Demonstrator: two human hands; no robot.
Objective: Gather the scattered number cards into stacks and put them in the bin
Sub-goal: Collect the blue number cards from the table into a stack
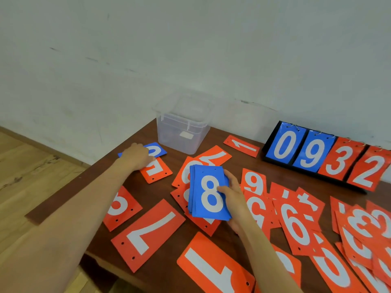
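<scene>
Our right hand (234, 197) is clamped on a stack of blue cards (209, 193), with the thumb across the face and the fingers curled behind the right edge. The top card shows a white 8, and the stack is held just above the counter (152, 191), near the middle of our view.

Our left hand (138, 156) reaches out towards 10 o'clock, well apart from the right. Its fingertips are down on a lone blue card (157, 149) lying flat near the counter's far left edge. We cannot tell whether it pinches that card or only presses on it. A red 5 card (156, 170) touches the lone blue card on its 6 o'clock side, partly under the same hand.

The bin (184, 127), clear plastic and lidless, stands upright at 12 o'clock from the held stack, near the wall (190, 49) and just beside the lone blue card. We cannot make out what lies in it through the cloudy sides.

Red cards lie flat all round the stack:
- A red 4 card (215, 156) is at 12 o'clock, overlapping others beneath the stack.
- A red 1 card (241, 145) is at 1 o'clock.
- A red 9 card (254, 182) is at 3 o'clock, just beside our right hand.
- A red 6 card (296, 225) is at 4 o'clock, on top of an overlapping heap that runs to the right edge of the view.
- A large red 1 card (213, 269) is at 6 o'clock.
- A red 7 card (148, 234) is at 7 o'clock.

At 2 o'clock a black scoreboard stand (313, 153) leans by the wall, showing a blue 0 and 9 and a red 3 and 2 hung on rings.
</scene>
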